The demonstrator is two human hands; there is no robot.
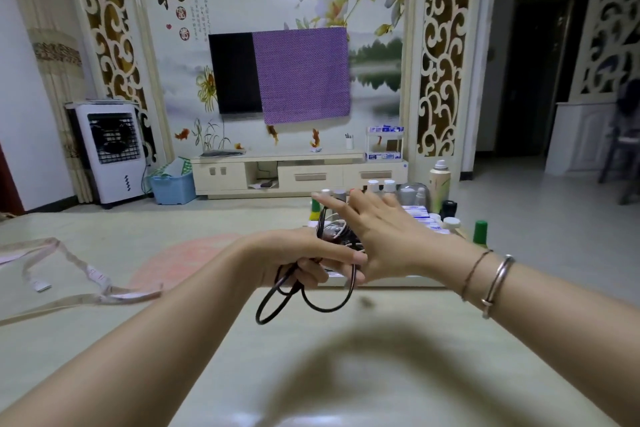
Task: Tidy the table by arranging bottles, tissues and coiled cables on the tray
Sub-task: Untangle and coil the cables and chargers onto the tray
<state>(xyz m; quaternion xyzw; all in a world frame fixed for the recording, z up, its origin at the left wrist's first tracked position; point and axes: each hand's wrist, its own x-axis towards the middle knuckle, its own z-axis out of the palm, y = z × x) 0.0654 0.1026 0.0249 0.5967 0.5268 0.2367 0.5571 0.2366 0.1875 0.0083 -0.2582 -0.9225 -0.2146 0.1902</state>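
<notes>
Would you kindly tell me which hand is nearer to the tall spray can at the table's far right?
Right. The right hand reaches forward just left of the spray can; the left hand grips the black cable, farther back.

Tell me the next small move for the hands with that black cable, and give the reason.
Probably wind one more loop. The left hand grips the black cable, yet several loops hang loose and uneven below it. The right hand, fingers spread, is at the upper strands. Gathering the slack into a tight coil should come before setting it on the tray by the bottles.
</notes>
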